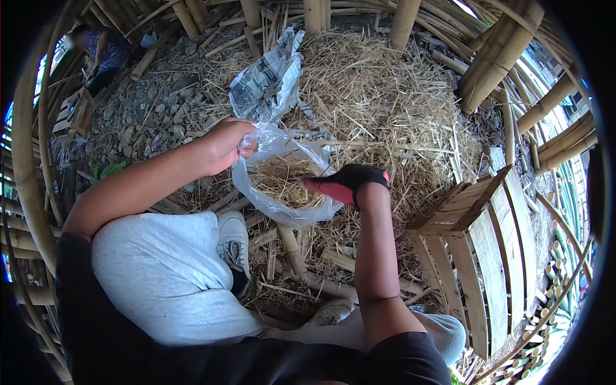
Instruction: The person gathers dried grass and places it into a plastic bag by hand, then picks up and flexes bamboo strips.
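A clear plastic bag point(255, 192) stands with its mouth open in front of me, and dry straw point(282, 181) lies inside it. My left hand point(232, 144) is closed on the bag's rim at the upper left. My right hand point(350, 185), in a black and pink glove, reaches over the right side of the bag's mouth. Its fingers point left toward the straw and look stretched out; nothing held shows in them. Just beyond the bag lies a crumpled sheet of newspaper point(268, 80).
Loose straw point(385, 96) is heaped behind the bag. A wooden slatted crate point(471, 250) stands at the right. Bamboo poles point(494, 61) surround the area, with stony ground point(151, 119) at the left. Another person point(109, 51) is at the far left, near a small crate point(74, 114).
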The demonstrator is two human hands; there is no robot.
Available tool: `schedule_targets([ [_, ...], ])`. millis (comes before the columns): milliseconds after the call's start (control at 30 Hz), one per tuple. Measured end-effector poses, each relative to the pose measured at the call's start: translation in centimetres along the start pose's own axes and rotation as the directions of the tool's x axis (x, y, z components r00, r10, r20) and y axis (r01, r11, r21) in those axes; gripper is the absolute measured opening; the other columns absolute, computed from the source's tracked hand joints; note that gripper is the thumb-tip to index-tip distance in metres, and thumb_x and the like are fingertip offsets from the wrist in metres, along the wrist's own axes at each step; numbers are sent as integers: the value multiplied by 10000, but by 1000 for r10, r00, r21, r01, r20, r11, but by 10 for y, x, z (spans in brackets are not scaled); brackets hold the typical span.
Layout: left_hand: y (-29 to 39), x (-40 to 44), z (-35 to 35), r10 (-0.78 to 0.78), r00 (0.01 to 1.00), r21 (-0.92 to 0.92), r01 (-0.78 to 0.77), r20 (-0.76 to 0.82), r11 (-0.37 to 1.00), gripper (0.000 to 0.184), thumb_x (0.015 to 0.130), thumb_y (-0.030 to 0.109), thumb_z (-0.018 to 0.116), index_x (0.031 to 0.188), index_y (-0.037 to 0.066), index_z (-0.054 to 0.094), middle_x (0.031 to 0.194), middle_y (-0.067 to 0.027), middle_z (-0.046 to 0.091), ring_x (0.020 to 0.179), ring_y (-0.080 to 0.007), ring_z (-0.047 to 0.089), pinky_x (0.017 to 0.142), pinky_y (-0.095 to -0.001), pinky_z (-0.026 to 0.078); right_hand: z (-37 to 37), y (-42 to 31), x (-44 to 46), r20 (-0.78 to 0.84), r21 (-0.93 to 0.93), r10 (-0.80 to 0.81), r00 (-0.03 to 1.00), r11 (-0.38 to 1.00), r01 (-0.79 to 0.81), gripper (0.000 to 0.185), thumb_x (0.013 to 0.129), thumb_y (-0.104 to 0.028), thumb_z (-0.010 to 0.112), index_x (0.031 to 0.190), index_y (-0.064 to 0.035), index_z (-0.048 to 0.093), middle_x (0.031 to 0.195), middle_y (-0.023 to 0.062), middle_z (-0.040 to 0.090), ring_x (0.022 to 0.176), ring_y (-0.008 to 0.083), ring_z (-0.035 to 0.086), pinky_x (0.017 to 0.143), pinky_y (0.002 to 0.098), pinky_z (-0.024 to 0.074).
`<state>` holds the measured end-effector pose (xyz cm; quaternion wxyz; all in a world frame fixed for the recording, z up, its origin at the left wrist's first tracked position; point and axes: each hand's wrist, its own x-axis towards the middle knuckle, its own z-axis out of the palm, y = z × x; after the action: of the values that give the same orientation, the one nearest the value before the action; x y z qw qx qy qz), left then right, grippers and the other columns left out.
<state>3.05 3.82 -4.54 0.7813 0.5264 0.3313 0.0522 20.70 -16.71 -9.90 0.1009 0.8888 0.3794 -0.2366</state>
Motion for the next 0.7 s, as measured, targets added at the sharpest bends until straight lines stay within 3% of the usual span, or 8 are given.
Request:
schedule_targets([
  [67,1,1,-7,19,999,-1,-19,33,1000,45,927,36,460,906,28,498,767,-27,466,610,-104,407,523,-259,329,41,-7,30,56,-167,-212,976,961,218,594,915,-616,442,1041,-103,713,986,192,690,915,347,669,849,401,515],
  [167,4,-6,-11,-16,999,-16,16,33,1000,121,943,72,487,1024,1,542,751,2,467,600,-84,416,526,-241,339,53,3,56,58,-51,-501,863,862,504,582,900,-614,474,1053,-106,714,973,184,693,912,350,669,857,400,517],
  [233,21,-15,-13,-13,999,6,13,30,1000,183,942,81,502,1089,-17,547,771,-3,482,609,-84,420,533,-240,344,16,17,35,-158,318,-588,793,731,605,481,875,-525,594,1066,-99,714,982,162,689,881,339,666,845,389,525],
  [267,31,-19,-14,-15,999,12,15,31,1000,216,941,85,509,1122,-26,549,781,-5,490,613,-85,421,536,-239,346,7,29,26,-399,292,-734,550,467,835,327,897,-356,655,1060,-76,705,952,131,694,835,272,674,782,348,533],
  [333,46,-28,-24,22,999,-14,-21,41,1000,285,940,96,521,1189,-41,542,812,-12,515,633,-87,431,550,-239,359,-10,42,3,-476,846,-475,740,-18,533,326,937,-309,641,1097,-28,683,972,77,695,855,175,647,789,300,499],
  [500,67,-46,-35,139,987,-36,-142,-79,989,278,939,102,523,1179,-36,530,825,-23,525,649,-99,446,573,-252,389,-5,61,36,-555,828,-238,797,-250,502,595,1010,-533,401,1160,-7,633,986,78,679,867,184,632,859,344,471],
  [667,52,-41,-45,83,992,-119,-94,-91,988,191,930,98,533,1087,-11,539,782,-32,507,653,-128,455,629,-280,413,52,87,118,-251,967,52,967,-39,253,572,951,-588,491,1201,-87,604,897,8,657,805,137,654,729,281,489],
  [700,48,-36,-54,86,991,-130,-99,-98,987,178,928,95,535,1073,-8,540,774,-31,505,651,-128,453,632,-277,410,69,84,133,-252,968,112,961,51,247,573,950,-552,513,1251,-72,598,1016,84,684,917,186,663,784,306,495],
])
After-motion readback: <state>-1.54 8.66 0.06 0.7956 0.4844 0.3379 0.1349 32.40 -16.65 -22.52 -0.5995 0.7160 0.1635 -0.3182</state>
